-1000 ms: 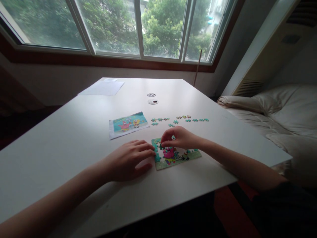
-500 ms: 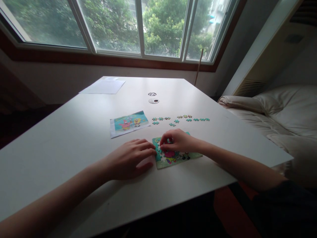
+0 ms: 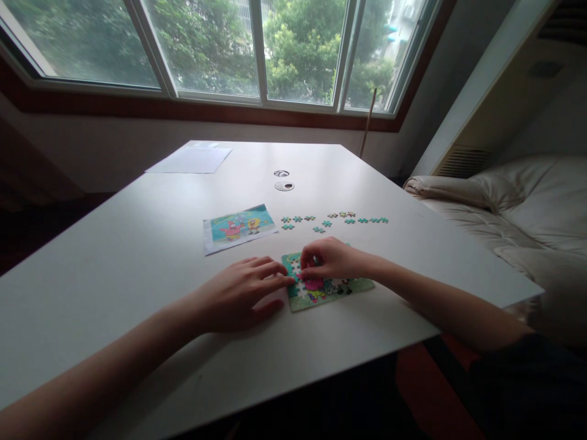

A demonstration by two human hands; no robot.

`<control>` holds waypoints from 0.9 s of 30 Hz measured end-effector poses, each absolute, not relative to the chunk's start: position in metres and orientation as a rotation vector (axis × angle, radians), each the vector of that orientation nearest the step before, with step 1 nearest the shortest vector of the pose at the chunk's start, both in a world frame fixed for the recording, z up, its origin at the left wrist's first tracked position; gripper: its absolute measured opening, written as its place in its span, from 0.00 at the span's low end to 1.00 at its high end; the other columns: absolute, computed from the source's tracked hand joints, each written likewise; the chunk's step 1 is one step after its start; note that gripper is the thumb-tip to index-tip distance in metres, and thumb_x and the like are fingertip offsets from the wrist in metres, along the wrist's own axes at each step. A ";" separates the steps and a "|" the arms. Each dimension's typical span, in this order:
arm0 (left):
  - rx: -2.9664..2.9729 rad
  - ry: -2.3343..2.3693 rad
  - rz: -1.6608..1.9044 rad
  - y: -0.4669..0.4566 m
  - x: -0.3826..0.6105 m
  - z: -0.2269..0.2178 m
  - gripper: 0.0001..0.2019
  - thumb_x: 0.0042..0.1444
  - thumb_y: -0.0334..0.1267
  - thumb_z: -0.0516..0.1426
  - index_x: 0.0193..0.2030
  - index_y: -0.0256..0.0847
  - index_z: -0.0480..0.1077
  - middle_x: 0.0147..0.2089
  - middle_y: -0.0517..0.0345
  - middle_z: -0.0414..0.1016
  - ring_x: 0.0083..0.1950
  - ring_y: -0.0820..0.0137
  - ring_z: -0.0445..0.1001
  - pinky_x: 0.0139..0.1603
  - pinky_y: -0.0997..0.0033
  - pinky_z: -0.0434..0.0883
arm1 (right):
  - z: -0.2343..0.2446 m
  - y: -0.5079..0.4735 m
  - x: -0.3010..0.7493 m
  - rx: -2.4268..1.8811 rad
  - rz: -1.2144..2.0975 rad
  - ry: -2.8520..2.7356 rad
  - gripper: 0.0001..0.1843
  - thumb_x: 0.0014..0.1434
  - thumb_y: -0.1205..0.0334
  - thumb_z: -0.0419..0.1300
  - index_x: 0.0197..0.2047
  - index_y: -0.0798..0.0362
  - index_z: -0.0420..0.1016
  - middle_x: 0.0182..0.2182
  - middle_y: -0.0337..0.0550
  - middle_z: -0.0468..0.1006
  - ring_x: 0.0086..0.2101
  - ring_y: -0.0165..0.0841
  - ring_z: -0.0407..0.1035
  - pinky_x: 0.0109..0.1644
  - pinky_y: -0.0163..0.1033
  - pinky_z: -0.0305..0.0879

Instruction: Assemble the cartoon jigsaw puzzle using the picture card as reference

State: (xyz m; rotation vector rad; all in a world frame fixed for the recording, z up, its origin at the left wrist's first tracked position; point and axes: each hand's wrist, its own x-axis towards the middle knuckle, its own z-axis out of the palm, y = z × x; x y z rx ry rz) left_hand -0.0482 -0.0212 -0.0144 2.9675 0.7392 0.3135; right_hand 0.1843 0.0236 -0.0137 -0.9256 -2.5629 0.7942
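A small jigsaw puzzle board lies on the white table in front of me, partly filled with a cartoon picture. My right hand rests over its upper left part with the fingers curled down, pinching or pressing a teal piece that I can barely see. My left hand lies flat on the table just left of the board, fingers stretched out, the fingertips touching the board's left edge.
A printed picture card lies behind the board to the left. Several loose puzzle pieces are scattered in a row further back. A white sheet and two round cable holes lie near the far edge. A cushioned sofa stands at right.
My right hand has moved down onto the board from slightly above it, bringing the teal piece with it. My left hand's fingers have slid a little toward the board's edge.
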 end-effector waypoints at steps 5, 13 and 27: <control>2.964 0.730 0.340 -0.021 -0.047 -0.013 0.15 0.60 0.38 0.52 0.53 0.45 0.66 0.48 0.52 0.70 0.47 0.62 0.69 0.46 0.62 0.68 | -0.012 0.023 0.184 -0.938 0.816 -2.554 0.08 0.51 0.59 0.63 0.32 0.56 0.76 0.24 0.37 0.73 0.25 0.24 0.63 0.29 0.29 0.56; 2.888 0.772 0.329 -0.022 -0.045 -0.013 0.15 0.59 0.37 0.53 0.53 0.44 0.66 0.49 0.51 0.69 0.48 0.61 0.68 0.47 0.61 0.68 | -0.011 0.023 0.183 -0.968 0.814 -2.546 0.07 0.51 0.62 0.62 0.34 0.56 0.76 0.24 0.36 0.73 0.24 0.23 0.63 0.30 0.29 0.56; 2.848 0.805 0.366 -0.023 -0.036 -0.014 0.14 0.58 0.37 0.53 0.51 0.41 0.64 0.48 0.50 0.68 0.47 0.61 0.67 0.46 0.61 0.68 | -0.018 0.022 0.181 -0.961 0.668 -2.595 0.07 0.52 0.62 0.60 0.35 0.55 0.75 0.24 0.37 0.73 0.26 0.25 0.64 0.30 0.30 0.55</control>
